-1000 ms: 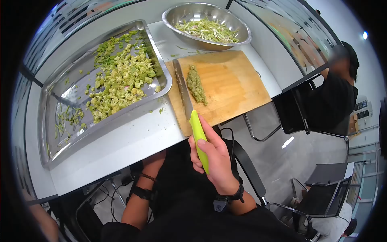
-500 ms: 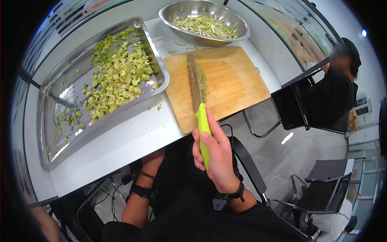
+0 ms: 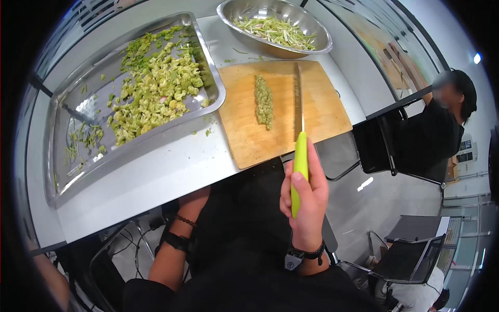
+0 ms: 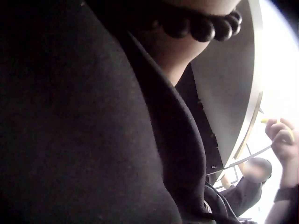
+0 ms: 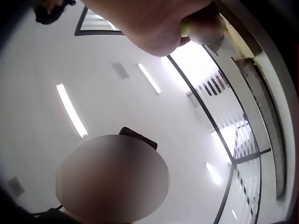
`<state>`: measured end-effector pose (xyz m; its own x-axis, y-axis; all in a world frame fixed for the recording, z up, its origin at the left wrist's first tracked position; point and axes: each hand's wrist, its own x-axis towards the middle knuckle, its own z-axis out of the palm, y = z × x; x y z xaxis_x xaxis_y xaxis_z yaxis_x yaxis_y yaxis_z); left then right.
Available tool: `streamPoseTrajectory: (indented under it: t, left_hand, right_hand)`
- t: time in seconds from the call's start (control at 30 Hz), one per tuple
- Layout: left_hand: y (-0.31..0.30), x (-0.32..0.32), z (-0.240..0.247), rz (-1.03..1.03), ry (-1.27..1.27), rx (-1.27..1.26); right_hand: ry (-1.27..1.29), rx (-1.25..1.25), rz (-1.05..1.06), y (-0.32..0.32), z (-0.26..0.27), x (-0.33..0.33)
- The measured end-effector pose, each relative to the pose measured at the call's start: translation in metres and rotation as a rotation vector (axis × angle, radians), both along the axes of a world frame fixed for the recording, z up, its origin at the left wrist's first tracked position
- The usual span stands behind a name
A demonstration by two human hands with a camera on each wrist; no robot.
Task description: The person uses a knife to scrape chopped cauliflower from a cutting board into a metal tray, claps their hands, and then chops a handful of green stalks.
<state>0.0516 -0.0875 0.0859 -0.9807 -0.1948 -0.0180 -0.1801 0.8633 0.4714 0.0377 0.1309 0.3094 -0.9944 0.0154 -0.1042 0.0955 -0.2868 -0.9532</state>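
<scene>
My right hand [image 3: 306, 195] grips the lime-green handle of a kitchen knife [image 3: 300, 156]. Its long blade stands edge-down over the right half of a wooden cutting board [image 3: 327, 109]. Left of the blade, apart from it, lies a narrow strip of finely chopped green vegetable [image 3: 264, 103]. In the right wrist view only the heel of this hand and a bit of green handle show. My left hand [image 3: 196, 197] is low by my lap at the table's front edge, its fingers hidden there; the left wrist view shows mainly dark cloth and a beaded bracelet [image 4: 202, 29].
A large steel tray [image 3: 215, 86] left of the board holds cauliflower pieces [image 3: 156, 93] and chopped greens. Behind the board stands a steel bowl [image 3: 244, 39] with shredded green stems. Partition panels edge the table. A seated person [image 3: 431, 130] is at the right, beyond chairs.
The knife has swept from the left side of the chopped strip, across it, to the board's right half. The strip now lies uncovered. The left hand stays low.
</scene>
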Motion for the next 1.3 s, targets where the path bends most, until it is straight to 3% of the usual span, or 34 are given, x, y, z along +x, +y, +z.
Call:
streamPoseTrajectory:
  t: [0.27, 1.3]
  left_hand:
    - [0.0, 0.001, 0.004, 0.002, 0.01, 0.026]
    - [0.0, -0.001, 0.002, -0.013, -0.077, -0.005]
  right_hand:
    - [-0.113, 0.016, 0.071, -0.012, -0.003, -0.012]
    - [-0.072, -0.025, 0.11, -0.021, -0.008, -0.016]
